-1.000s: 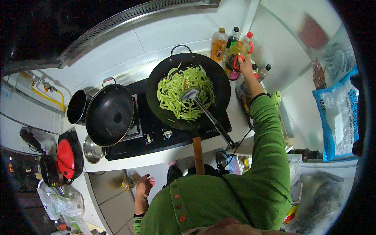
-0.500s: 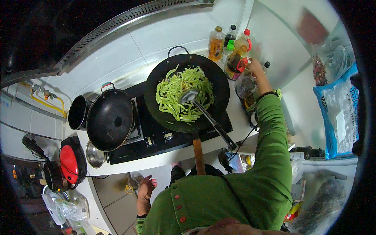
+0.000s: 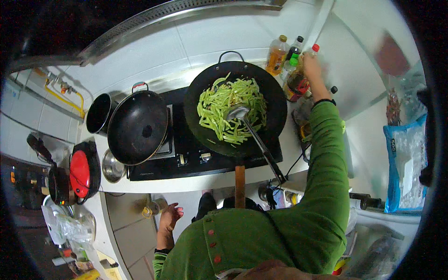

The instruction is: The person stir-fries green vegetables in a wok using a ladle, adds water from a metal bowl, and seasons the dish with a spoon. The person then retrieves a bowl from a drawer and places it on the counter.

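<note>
My right hand (image 3: 312, 70) reaches in among several seasoning bottles at the back right of the counter. It is against a dark sauce bottle (image 3: 295, 85) with a red part, close to a red-capped bottle (image 3: 315, 48); its fingertips are hidden. Hanging low over the floor, my left hand (image 3: 171, 217) is empty with its fingers loosely apart. On the stove (image 3: 196, 169) sits a black wok (image 3: 277, 112) holding green vegetable strips (image 3: 233, 100). A metal ladle (image 3: 239, 112) rests in the vegetables, its dark handle over the wok's near right rim.
An empty black pan (image 3: 137, 126), a dark pot (image 3: 99, 114) and a metal bowl (image 3: 113, 166) stand left of the wok. The wok's wooden handle (image 3: 240, 185) juts toward me. A red appliance (image 3: 80, 173) sits far left. A cable (image 3: 298, 160) runs by the right counter.
My right hand has shifted up from the dark bottle's red part toward the bottle tops behind it. The view has turned slightly. My left hand still hangs empty.
</note>
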Tool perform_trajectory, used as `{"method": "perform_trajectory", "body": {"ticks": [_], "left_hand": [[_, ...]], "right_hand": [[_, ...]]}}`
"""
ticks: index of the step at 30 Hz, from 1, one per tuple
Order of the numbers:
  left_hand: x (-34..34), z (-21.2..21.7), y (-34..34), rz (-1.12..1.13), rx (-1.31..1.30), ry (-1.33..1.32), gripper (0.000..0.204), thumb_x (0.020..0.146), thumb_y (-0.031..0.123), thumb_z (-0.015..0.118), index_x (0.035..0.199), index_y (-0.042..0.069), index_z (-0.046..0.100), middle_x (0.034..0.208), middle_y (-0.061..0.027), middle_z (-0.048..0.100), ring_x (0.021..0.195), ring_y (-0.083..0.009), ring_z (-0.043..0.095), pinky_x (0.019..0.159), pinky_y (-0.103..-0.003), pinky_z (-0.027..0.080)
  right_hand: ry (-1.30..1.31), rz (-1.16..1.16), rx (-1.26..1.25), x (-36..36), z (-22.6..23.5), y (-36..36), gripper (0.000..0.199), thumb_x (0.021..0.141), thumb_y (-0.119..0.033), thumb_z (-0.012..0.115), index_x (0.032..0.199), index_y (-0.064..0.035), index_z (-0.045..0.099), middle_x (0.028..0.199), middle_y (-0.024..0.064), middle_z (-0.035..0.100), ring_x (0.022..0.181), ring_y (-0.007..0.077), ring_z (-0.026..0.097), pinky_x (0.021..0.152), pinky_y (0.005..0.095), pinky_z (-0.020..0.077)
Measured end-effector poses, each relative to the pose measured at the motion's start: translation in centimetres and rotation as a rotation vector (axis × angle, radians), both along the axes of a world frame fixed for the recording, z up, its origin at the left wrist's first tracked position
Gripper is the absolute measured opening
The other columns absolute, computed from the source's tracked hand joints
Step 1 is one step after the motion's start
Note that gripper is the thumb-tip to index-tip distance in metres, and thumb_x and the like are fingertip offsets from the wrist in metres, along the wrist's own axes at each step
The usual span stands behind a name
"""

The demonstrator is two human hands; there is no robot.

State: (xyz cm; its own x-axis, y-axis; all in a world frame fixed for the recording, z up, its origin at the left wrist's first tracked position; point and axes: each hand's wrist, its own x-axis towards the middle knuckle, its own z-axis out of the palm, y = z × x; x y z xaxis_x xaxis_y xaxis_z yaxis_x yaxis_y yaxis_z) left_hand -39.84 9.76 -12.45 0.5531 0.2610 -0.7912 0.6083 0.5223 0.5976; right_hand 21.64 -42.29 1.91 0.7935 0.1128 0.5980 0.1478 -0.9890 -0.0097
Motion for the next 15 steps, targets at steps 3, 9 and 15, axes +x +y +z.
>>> {"method": "perform_trajectory", "body": {"ticks": [3,9,15], "left_hand": [[-0.4,-0.2,0.1,0.049,-0.037,-0.001,0.042,0.092,0.028,0.049,0.12,-0.004,0.048,0.09,-0.0143,0.062,0.071,-0.0194,0.059,0.071,-0.033,0.052],[-0.1,0.2,-0.4,0.028,-0.005,0.013,0.039,0.092,0.026,0.05,0.118,-0.003,0.05,0.091,-0.015,0.063,0.071,-0.0198,0.06,0.07,-0.033,0.052],[0.9,0.8,-0.6,0.012,-0.031,-0.007,0.034,0.094,0.023,0.046,0.118,-0.001,0.049,0.089,-0.0129,0.064,0.069,-0.019,0.061,0.071,-0.032,0.051]], "right_hand": [[0.067,0.019,-0.099,0.7,-0.8,-0.8,0.026,0.092,-0.028,0.048,0.103,-0.007,0.059,0.095,0.0215,0.062,0.093,0.0387,0.059,0.077,0.0496,0.0465],[0.273,0.024,0.031,2.4,-1.5,-1.6,0.035,0.091,-0.028,0.048,0.117,-0.0055,0.053,0.108,0.0223,0.06,0.108,0.0398,0.053,0.088,0.0479,0.043],[0.458,0.265,0.58,4.2,-1.2,-4.5,0.039,0.087,-0.021,0.051,0.122,-0.0028,0.048,0.119,0.0231,0.054,0.111,0.0357,0.052,0.094,0.0403,0.0411]]}}
